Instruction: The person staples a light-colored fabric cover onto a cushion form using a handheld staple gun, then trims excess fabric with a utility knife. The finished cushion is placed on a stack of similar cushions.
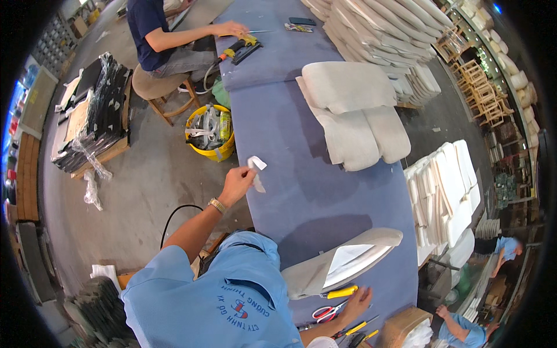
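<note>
Two hands (pixel 238 183) (pixel 358 301) extend from a shirt (pixel 174 296) bearing blue lettering (pixel 221 313).

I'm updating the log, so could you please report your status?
Left hand pinching white strip. Right hand near pale panel. Scissors, yellow-handled tool close beside that hand.

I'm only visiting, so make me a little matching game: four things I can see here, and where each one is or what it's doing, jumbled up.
1. Left hand
2. Scissors
3. Yellow bucket
4. Dark phone

A. Lying far up the blue table
B. On the floor, left of the table
C. Pinching a white strip
D. Red-handled, close to the right hand

Pairs: 1-C, 2-D, 3-B, 4-A
</note>
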`<state>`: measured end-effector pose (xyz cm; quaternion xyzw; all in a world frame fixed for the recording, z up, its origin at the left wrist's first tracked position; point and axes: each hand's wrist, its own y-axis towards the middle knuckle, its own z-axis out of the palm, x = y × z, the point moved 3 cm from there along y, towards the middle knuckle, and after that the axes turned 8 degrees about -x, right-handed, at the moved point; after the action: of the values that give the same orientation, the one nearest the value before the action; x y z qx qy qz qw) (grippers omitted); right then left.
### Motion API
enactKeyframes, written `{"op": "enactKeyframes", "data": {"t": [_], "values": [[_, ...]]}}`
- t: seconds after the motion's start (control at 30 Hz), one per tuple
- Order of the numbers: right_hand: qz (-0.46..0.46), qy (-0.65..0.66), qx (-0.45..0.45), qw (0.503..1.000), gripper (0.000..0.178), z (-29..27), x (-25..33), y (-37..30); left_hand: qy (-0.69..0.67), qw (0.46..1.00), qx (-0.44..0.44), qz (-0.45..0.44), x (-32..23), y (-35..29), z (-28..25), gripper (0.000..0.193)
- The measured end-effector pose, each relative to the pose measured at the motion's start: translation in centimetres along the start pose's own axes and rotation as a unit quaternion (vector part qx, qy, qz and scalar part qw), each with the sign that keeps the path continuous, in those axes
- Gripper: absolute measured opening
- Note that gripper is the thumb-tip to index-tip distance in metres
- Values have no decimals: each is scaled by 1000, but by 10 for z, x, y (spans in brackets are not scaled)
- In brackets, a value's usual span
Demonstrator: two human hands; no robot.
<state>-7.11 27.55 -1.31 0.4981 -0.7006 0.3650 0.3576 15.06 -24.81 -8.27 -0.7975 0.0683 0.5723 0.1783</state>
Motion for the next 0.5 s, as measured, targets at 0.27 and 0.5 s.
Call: {"op": "enactKeyframes", "data": {"t": [0.27,0.5], "values": [[-347,-307,31,886,60,115,86,-74,14,991,-126,-27,37,-20,-23,27],[-315,-275,22,908,48,101,82,-75,27,966,-252,50,2,61,-117,26]]}}
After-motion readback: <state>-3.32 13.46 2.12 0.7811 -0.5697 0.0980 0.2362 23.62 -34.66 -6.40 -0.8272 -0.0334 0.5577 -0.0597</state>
